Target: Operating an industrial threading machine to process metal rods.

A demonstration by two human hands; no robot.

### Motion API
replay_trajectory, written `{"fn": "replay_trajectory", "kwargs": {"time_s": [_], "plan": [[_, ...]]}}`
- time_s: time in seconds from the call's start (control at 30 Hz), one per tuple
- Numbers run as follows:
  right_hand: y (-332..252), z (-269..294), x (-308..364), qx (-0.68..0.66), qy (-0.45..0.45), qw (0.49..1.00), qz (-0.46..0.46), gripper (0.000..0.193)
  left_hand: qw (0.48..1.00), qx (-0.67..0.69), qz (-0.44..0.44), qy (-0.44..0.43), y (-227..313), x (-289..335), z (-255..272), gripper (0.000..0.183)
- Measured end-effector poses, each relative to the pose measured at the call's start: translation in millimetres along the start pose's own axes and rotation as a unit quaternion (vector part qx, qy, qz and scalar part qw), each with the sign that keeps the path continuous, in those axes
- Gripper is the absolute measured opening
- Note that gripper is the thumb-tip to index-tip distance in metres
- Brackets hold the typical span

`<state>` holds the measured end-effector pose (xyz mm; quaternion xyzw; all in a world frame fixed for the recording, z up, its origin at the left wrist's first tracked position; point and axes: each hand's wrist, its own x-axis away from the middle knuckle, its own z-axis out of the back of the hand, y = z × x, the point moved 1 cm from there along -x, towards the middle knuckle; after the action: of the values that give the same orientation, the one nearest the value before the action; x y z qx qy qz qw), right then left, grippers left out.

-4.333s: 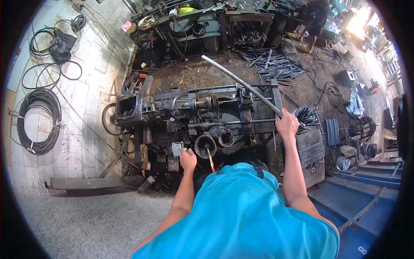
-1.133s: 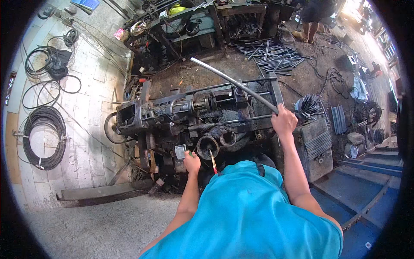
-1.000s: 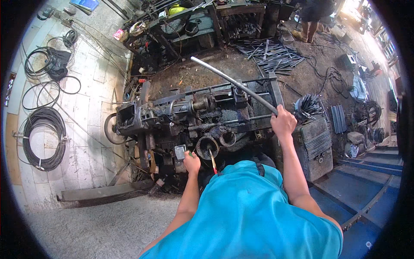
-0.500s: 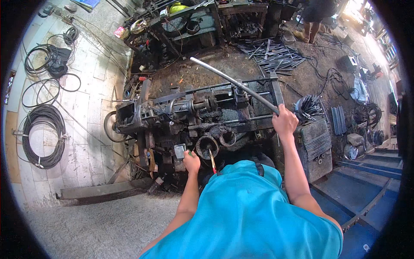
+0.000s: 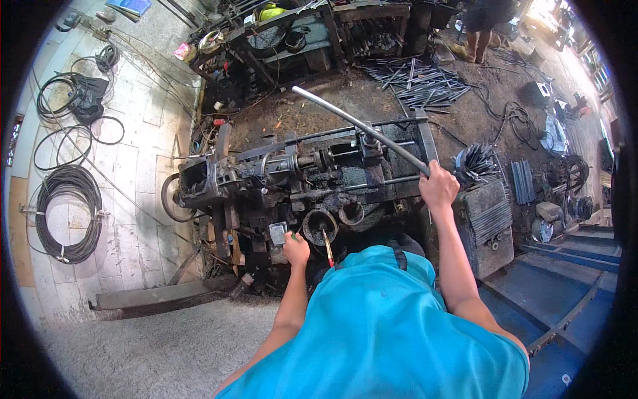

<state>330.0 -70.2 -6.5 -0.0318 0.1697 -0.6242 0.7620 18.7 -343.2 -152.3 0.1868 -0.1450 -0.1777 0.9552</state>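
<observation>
A long, straight metal bar (image 5: 359, 124) slants over the machine, its bright far end up and to the left. My right hand (image 5: 439, 189) is closed around the bar's darker near end. Below the left part of the machine (image 5: 292, 163), which is dark and greasy, my left hand (image 5: 296, 251) is closed. A bit of green shows at its fingertips, on a small thing mostly hidden by the fingers. Just left of those fingers is a pale square plate or box (image 5: 278, 233). To their right, a brush-like tool (image 5: 328, 249) with a red handle leans in a round pot (image 5: 320, 227).
Coiled black cable (image 5: 68, 214) lies on the tiles at left. Beyond the machine is a heap of metal rods (image 5: 425, 84), with a cluttered bench (image 5: 292, 46) behind. A worn metal box (image 5: 488, 226) carrying thin rods stands at right. Another person's legs (image 5: 477, 48) show far right.
</observation>
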Motion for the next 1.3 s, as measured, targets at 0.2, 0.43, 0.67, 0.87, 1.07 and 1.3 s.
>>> {"fn": "replay_trajectory", "kwargs": {"time_s": [0.2,0.43,0.67,0.87,1.07,1.3], "plan": [[-2.0,1.5,-2.0,-0.009,0.003,1.0,0.01,0.022,1.0,0.008,-0.008,0.005,-1.4,-1.4,-1.0,0.033],[-9.1,4.9,3.6,-0.006,-0.011,1.0,0.002,0.022,1.0,0.008,-0.019,0.006,-2.9,-2.0,-2.0,0.034],[-3.6,2.5,3.2,0.0,-0.015,1.0,-0.005,0.023,1.0,0.006,-0.011,0.0,-4.9,-2.9,-2.3,0.033],[-0.1,-0.9,-1.4,-0.002,-0.011,1.0,0.01,0.023,1.0,0.005,-0.028,0.004,-5.4,-2.3,-1.6,0.035],[-7.5,2.8,-0.3,-0.006,-0.021,1.0,0.01,0.023,1.0,0.002,-0.013,-0.002,-4.4,-2.0,-0.9,0.035],[-7.1,1.4,5.7,-0.005,-0.02,1.0,-0.004,0.024,1.0,0.008,-0.024,-0.004,-6.0,-2.8,-0.8,0.035]]}}
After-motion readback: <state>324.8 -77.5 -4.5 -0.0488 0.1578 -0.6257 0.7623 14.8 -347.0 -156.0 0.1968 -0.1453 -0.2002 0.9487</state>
